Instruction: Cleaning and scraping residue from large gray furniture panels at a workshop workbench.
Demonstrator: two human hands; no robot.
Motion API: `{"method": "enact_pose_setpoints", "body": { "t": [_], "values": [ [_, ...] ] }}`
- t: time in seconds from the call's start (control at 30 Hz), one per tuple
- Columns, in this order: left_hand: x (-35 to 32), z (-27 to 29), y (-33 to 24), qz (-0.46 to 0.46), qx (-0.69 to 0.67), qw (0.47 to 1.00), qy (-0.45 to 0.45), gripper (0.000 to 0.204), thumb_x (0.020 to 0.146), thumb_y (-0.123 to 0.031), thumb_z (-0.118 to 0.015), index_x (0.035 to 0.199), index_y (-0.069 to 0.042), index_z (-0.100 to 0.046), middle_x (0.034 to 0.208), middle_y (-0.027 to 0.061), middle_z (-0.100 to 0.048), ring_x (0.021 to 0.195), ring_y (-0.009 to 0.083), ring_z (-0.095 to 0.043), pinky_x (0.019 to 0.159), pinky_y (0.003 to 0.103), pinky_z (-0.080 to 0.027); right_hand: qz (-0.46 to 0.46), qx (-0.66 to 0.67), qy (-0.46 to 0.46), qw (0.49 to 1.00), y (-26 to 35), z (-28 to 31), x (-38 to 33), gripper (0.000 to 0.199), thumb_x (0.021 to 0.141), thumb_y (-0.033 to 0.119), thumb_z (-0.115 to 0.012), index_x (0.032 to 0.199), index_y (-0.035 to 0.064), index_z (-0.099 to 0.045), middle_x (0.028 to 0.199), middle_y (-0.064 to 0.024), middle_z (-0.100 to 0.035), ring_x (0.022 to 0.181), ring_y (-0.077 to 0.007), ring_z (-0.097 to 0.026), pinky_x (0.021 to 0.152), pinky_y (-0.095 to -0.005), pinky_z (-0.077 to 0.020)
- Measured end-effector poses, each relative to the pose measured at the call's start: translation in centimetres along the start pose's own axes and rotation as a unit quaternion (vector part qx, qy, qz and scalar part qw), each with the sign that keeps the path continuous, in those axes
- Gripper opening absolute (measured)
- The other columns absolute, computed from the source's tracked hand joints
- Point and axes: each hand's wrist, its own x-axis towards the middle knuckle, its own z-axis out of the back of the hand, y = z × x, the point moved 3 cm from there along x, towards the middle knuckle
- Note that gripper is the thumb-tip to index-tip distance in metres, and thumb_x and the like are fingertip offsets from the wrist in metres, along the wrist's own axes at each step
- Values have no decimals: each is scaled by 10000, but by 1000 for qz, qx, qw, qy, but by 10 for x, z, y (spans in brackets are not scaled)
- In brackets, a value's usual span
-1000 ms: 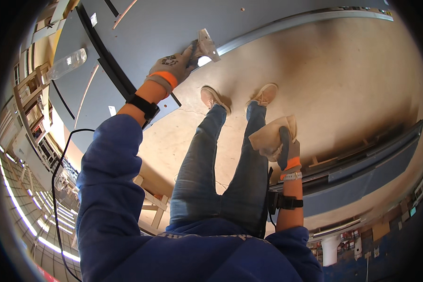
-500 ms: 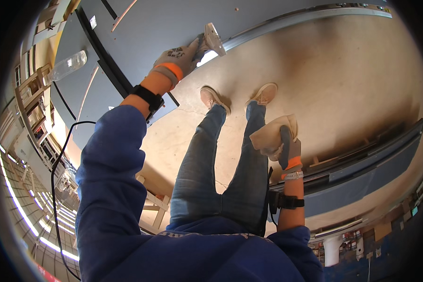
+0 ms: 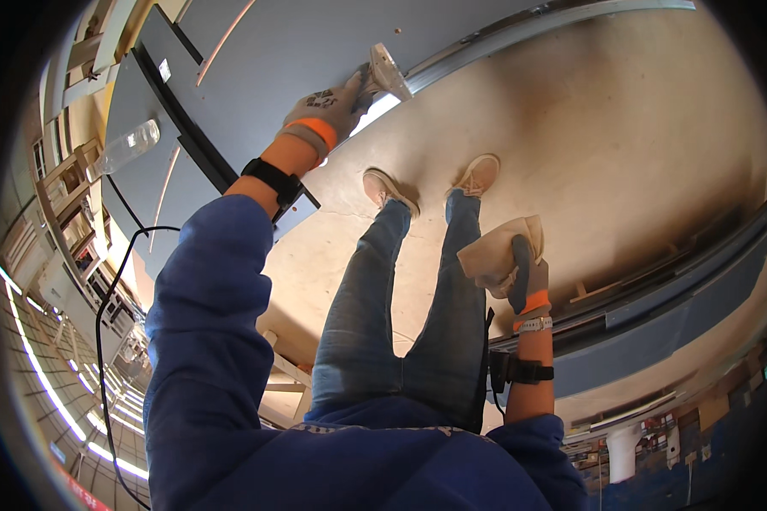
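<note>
My left hand [image 3: 331, 109], in a pale work glove with an orange cuff, is closed around the handle of a wide-bladed scraper [image 3: 389, 73]. The scraper sits at the near edge of a large grey panel [image 3: 315, 43], by a shiny metal strip [image 3: 486, 54]; whether its blade touches the panel is hard to tell. Lower right, in front of my leg, my right hand [image 3: 527, 277] wears a similar glove and grips a folded beige cloth [image 3: 498, 249]. Its thumb lies over the cloth, and the other fingers are mostly hidden.
A clear plastic bottle [image 3: 128, 146] lies on the panel's left part, beyond a black strip [image 3: 187, 119]. More dark panels [image 3: 682, 298] stand at the right. Concrete floor [image 3: 622, 145] stretches between. A black cable [image 3: 100, 341] runs beside my left arm.
The view has shifted slightly, so the panel and bottle sit a little differently in the picture. Both hands keep their grips; the scraper is nearly where it was along the edge.
</note>
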Motion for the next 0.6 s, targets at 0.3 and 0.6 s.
{"method": "enact_pose_setpoints", "body": {
  "t": [0.3,0.6],
  "values": [
    [22,34,-36,6,12,1000,21,481,895,-341,-420,1321,-139,-322,1055,111,-616,917,305,-613,778,401,-503,12,48,4,999,11,5,4,533,773,497,-623,899,-20,-603,677,-9,-537,602,-88,-484,507,-258,-405],
    [46,57,-66,-21,24,996,-77,388,923,-351,-352,1251,-148,-400,1086,94,-602,946,275,-603,795,391,-493,79,31,30,996,14,23,21,514,772,486,-635,911,-8,-609,647,18,-517,559,-64,-457,478,-235,-380]
  ]
}}
